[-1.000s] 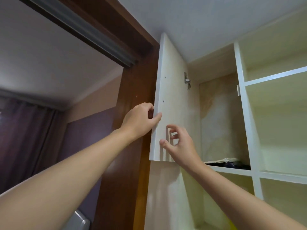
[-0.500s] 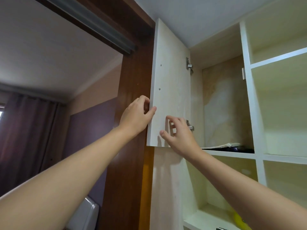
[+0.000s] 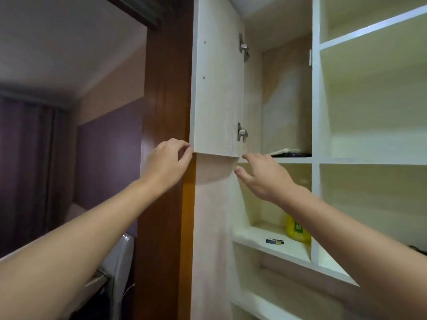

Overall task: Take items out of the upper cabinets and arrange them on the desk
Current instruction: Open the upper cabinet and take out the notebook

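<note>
The left hand (image 3: pixel 168 162) pinched the open cabinet door (image 3: pixel 217 88) at its lower left corner; the right hand (image 3: pixel 261 174) hung just below, fingers spread, empty.

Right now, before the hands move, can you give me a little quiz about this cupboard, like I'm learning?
1. True or false: the cupboard door is swung open.
2. Which hand touches the door's bottom corner? A. left hand B. right hand
3. Fill in: the bottle on the lower shelf is ____.
Key: 1 true; 2 A; 3 yellow.
</note>
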